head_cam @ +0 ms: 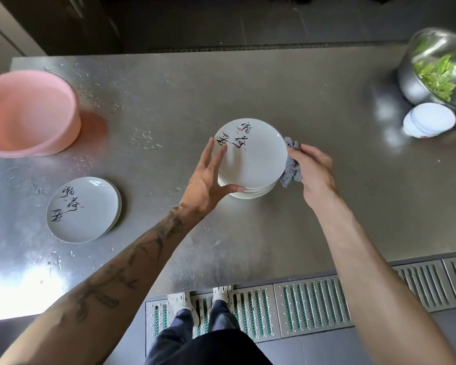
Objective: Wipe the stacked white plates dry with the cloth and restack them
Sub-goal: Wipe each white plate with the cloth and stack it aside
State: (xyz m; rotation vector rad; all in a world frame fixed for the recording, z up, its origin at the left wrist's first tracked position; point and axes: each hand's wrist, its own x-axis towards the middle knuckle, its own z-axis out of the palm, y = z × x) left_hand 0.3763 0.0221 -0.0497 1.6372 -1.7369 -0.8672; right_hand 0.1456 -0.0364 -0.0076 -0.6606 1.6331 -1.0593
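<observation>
Item one, centre of the steel table (248, 83): we count a stack of white plates (250, 159) with black brushed characters on the top one; the exact number of plates below is hard to make out from the rims. The left hand (208, 180) rests against the stack's left edge, fingers straight and spread, thumb along the near rim, gripping nothing. The right hand (316, 172) is curled around a crumpled grey cloth (291, 167), held against the stack's right edge; most of the cloth is hidden under the palm. Item two, near left: a lower pile of matching plates (82, 209), apparently two, well apart from the main stack. Item three, far left: a pink basin (24, 111), cut off by the frame edge. Item four, far right: a metal bowl (437, 75) holding green leaves, partly cut off, with small white discs (429, 119) just beside it that we cannot identify. We see water droplets scattered over the table's left half.
</observation>
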